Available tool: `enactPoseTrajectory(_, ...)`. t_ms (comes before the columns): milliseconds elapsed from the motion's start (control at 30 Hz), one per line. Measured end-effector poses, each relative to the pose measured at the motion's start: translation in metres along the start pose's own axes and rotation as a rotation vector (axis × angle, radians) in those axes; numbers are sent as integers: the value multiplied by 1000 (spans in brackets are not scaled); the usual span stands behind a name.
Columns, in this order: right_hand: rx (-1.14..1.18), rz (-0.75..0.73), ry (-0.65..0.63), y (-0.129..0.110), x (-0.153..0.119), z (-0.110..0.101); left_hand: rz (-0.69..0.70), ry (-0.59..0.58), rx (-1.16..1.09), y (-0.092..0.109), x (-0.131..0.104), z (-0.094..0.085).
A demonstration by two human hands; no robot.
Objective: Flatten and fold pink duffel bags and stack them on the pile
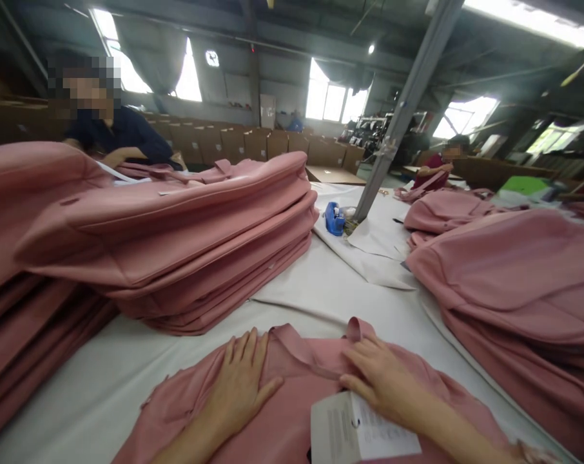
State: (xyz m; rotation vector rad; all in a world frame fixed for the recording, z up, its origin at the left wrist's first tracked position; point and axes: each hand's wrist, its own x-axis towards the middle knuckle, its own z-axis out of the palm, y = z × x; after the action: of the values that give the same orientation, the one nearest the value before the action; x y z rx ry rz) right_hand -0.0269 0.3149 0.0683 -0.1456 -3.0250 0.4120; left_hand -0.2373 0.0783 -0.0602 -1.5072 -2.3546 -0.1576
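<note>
A pink bag [277, 419] lies flat on the white-covered table right in front of me, its strap handle [292, 348] looping over the top edge. My left hand [238, 386] rests on the bag's left part, palm down with the fingers stretched out. On the right side my right hand [386, 374] lies on the bag beside the handle's other end, fingers apart and partly bent. Below that hand, a paper hang tag [338, 425] with printed text lies on the bag. My right wrist partly covers the tag's white sheet.
Stacked pink bags [209, 238] rise at the left, and more pink bags [514, 277] lie at the right. A blue tape dispenser [335, 219] stands by a metal post [403, 116]. Two people [122, 135] work beyond the bags; cardboard boxes [234, 143] line the back.
</note>
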Motion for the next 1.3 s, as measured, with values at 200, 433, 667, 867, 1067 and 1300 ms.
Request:
enactPoseTrajectory(200,-25,-70,156,-35,16,36,-70,-21,-141,-1,0,-1)
enactPoseTrajectory(433,87,-73,127,-70,-17,53,-91,-173,-281,-1,5,-16)
enactPoseTrajectory(667,-178,26,288,-37,-45,-2,-83,-159,-278,0,8,-20)
enactPoseTrajectory(867,-265,267,-29,-19,-41,74,-59,-161,-260,4,10,-25)
enactPoseTrajectory(1067,-237,318,-3,-14,-47,110,-32,-146,-195,8,13,-30)
enactPoseTrajectory(1300,-184,367,33,-25,-49,64,-10,-119,-117,7,11,-27)
